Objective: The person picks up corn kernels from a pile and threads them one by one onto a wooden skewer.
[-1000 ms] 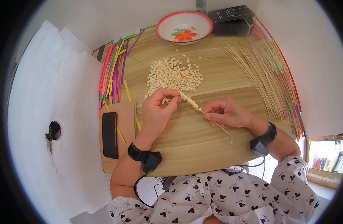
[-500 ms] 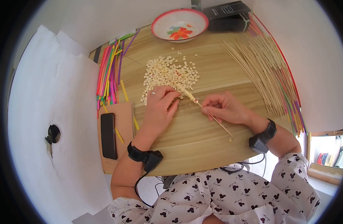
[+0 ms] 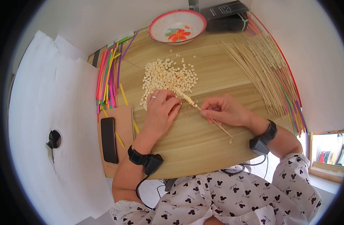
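My right hand (image 3: 226,109) pinches a thin wooden stick (image 3: 222,128) that slants up and left. Small pale pieces are threaded in a row (image 3: 187,98) along the stick's upper part, over the edge of a heap of loose pale pieces (image 3: 160,73). Beside the heap's lower edge is my left hand (image 3: 164,108), a ring on one finger, its fingertips drawn together just left of the threaded row. What those fingertips hold, if anything, is too small to tell.
A red-rimmed bowl (image 3: 160,33) and a black box (image 3: 226,22) stand at the back. Colored strips (image 3: 110,75) lie left, above a phone (image 3: 109,140) on a brown notebook (image 3: 123,112). Many sticks (image 3: 258,75) lie on the right.
My left fingers have drawn away from the threaded row, slightly down and left, and closed together. My right hand still grips the stick in nearly the same place.
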{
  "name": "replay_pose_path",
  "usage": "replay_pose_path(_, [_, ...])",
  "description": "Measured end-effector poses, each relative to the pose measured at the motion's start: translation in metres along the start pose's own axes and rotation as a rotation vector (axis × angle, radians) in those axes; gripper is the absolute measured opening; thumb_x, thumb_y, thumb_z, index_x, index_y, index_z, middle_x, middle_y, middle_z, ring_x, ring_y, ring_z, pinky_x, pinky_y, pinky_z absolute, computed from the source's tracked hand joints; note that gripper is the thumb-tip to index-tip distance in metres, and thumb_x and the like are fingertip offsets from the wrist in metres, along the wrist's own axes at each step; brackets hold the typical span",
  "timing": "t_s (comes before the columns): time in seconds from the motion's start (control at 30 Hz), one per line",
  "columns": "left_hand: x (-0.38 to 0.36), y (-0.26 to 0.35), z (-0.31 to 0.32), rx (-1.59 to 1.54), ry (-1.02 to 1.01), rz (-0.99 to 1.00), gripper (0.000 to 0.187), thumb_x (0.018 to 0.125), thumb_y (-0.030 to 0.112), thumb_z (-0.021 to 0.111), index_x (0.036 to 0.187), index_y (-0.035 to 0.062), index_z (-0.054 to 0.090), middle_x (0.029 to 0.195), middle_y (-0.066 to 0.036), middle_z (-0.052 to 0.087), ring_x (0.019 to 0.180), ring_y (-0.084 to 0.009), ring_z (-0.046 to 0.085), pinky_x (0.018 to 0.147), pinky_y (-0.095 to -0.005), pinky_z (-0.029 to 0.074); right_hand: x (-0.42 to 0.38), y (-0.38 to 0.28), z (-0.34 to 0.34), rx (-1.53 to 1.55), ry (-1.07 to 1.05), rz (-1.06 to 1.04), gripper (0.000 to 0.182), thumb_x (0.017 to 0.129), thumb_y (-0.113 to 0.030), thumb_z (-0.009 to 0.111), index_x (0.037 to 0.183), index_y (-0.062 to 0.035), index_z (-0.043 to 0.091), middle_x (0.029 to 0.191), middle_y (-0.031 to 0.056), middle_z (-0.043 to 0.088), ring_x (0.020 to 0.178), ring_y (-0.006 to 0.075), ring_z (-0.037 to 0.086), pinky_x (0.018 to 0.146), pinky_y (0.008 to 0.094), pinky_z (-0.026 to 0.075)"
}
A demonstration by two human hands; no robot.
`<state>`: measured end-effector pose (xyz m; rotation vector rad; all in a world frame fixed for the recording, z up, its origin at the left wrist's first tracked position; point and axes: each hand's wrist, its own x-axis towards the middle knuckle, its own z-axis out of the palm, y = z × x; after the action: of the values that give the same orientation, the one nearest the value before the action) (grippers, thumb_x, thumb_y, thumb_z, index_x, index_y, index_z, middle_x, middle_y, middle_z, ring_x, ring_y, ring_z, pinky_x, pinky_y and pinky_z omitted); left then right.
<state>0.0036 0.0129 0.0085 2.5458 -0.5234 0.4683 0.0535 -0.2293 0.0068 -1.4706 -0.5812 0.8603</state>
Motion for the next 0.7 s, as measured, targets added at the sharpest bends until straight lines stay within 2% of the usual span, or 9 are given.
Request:
replay_pose_path(0.2, [0.001, 0.001, -0.003, -0.038, -0.006, -0.012, 0.013, 0.073, 0.003, 0.071, 0.083, 0.0058, 0.063, 0.091, -0.006, 0.057, 0.091, -0.0261, 0.053, 0.082, -0.0362, 0.039, -0.001, -0.001, 0.0, 0.004, 0.003, 0.007, 0.014, 0.094, -0.015, 0.059, 0.091, -0.0012, 0.06, 0.068, -0.0006, 0.059, 0.054, 0.0018, 0.049, 0.048, 0.0177, 0.038])
replay_pose_path(0.3, [0.0, -0.003, -0.003, -0.112, 0.069, -0.049, 0.013, 0.074, 0.0, 0.07, 0.084, 0.0049, 0.063, 0.088, -0.005, 0.061, 0.086, -0.0211, 0.056, 0.078, -0.032, 0.043, -0.001, -0.003, 0.0, 0.0, -0.005, 0.015, 0.014, 0.094, -0.015, 0.059, 0.091, -0.0013, 0.06, 0.068, -0.0007, 0.059, 0.054, 0.0017, 0.049, 0.048, 0.0178, 0.038])
replay_pose_path(0.37, [-0.001, -0.007, -0.005, -0.347, 0.136, -0.353, 0.009, 0.079, -0.002, 0.068, 0.084, 0.0033, 0.062, 0.085, -0.003, 0.064, 0.08, -0.0135, 0.058, 0.073, -0.0253, 0.045, -0.001, -0.003, 0.0, -0.004, -0.013, 0.011, 0.014, 0.095, -0.015, 0.059, 0.09, -0.0015, 0.06, 0.068, -0.0008, 0.059, 0.054, 0.0017, 0.049, 0.048, 0.0179, 0.038])
replay_pose_path(0.4, [-0.002, -0.011, -0.005, -0.344, 0.138, -0.353, 0.009, 0.079, -0.002, 0.068, 0.084, 0.0033, 0.062, 0.085, -0.003, 0.064, 0.08, -0.0135, 0.058, 0.073, -0.0253, 0.045, -0.001, -0.002, -0.001, -0.008, -0.014, 0.007, 0.014, 0.095, -0.015, 0.059, 0.09, -0.0016, 0.06, 0.068, -0.0009, 0.059, 0.054, 0.0016, 0.048, 0.048, 0.0179, 0.038])
replay_pose_path(0.47, [-0.002, -0.024, -0.008, -0.421, 0.279, -0.419, 0.009, 0.081, 0.0, 0.067, 0.089, 0.0024, 0.063, 0.085, -0.003, 0.066, 0.072, -0.0093, 0.058, 0.063, -0.0239, 0.047, -0.001, -0.003, 0.0, -0.012, -0.018, -0.001, 0.013, 0.095, -0.014, 0.059, 0.09, -0.0018, 0.06, 0.068, -0.0009, 0.059, 0.053, 0.0015, 0.048, 0.048, 0.0179, 0.038])
replay_pose_path(0.6, [0.002, -0.034, -0.019, -0.653, 0.391, -0.538, 0.009, 0.085, 0.0, 0.065, 0.095, 0.0, 0.065, 0.09, -0.003, 0.067, 0.078, -0.0074, 0.059, 0.068, -0.0218, 0.048, -0.002, -0.004, 0.0, -0.039, -0.017, 0.009, 0.014, 0.094, -0.014, 0.059, 0.09, -0.0017, 0.06, 0.068, -0.0017, 0.059, 0.054, 0.0013, 0.048, 0.048, 0.0179, 0.037])
replay_pose_path(0.67, [0.002, -0.036, -0.022, -0.821, 0.47, -0.63, 0.018, 0.087, 0.0, 0.065, 0.104, -0.0004, 0.065, 0.095, -0.005, 0.068, 0.089, -0.01, 0.062, 0.077, -0.0204, 0.048, -0.002, -0.005, 0.0, -0.055, -0.021, 0.015, 0.014, 0.094, -0.014, 0.059, 0.089, -0.0016, 0.06, 0.068, -0.0022, 0.058, 0.055, 0.001, 0.048, 0.049, 0.0178, 0.037])
replay_pose_path(0.7, [0.002, -0.038, -0.022, -0.817, 0.477, -0.63, 0.018, 0.087, 0.0, 0.065, 0.104, -0.0004, 0.065, 0.095, -0.005, 0.068, 0.089, -0.01, 0.062, 0.077, -0.0204, 0.048, -0.003, -0.007, 0.0, -0.088, -0.031, 0.006, 0.014, 0.094, -0.014, 0.06, 0.088, -0.0014, 0.06, 0.068, -0.0028, 0.058, 0.056, 0.0006, 0.048, 0.049, 0.0177, 0.037])
